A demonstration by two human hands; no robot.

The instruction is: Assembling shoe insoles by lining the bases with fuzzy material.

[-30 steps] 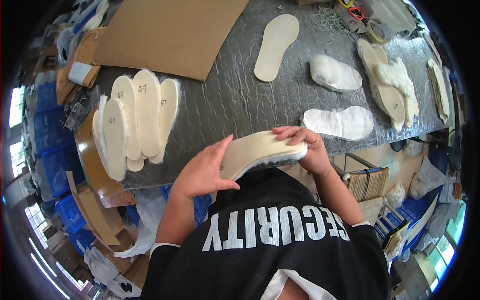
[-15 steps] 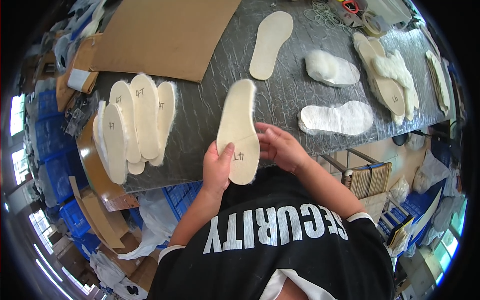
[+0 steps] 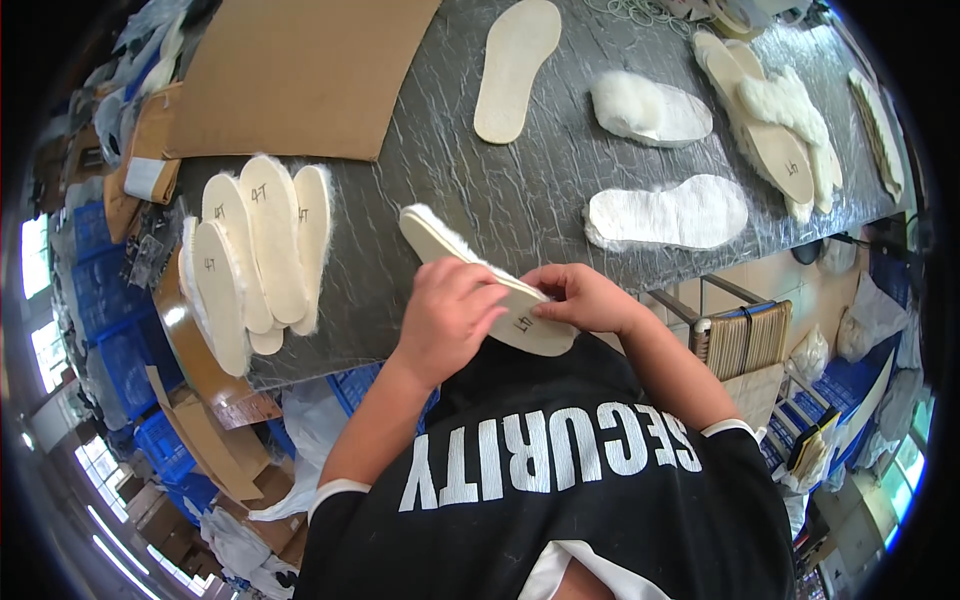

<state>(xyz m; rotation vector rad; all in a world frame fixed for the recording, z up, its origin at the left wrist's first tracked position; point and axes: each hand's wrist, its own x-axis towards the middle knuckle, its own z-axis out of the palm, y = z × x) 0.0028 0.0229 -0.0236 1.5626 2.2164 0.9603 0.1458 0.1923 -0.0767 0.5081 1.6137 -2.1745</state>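
Head view: insole [image 3: 535, 335] is held at the near edge of the table [image 3: 430, 130], slanted, far end up-left over the tabletop, near end down-right against the black shirt [image 3: 560, 500]. Right hand [image 3: 590, 300] has the near end pinched: thumb on the beige face by the mark, other fingers mostly hidden behind. Left hand [image 3: 447, 315] sits across the middle, fingers half curled; can't tell if it grips or only touches. Far end sticks out past the left fingers, white fur along its upper edge. Insole pile [image 3: 272, 240] well left of the hands; white insole [image 3: 668, 213] lies flat, up-right of the right hand.
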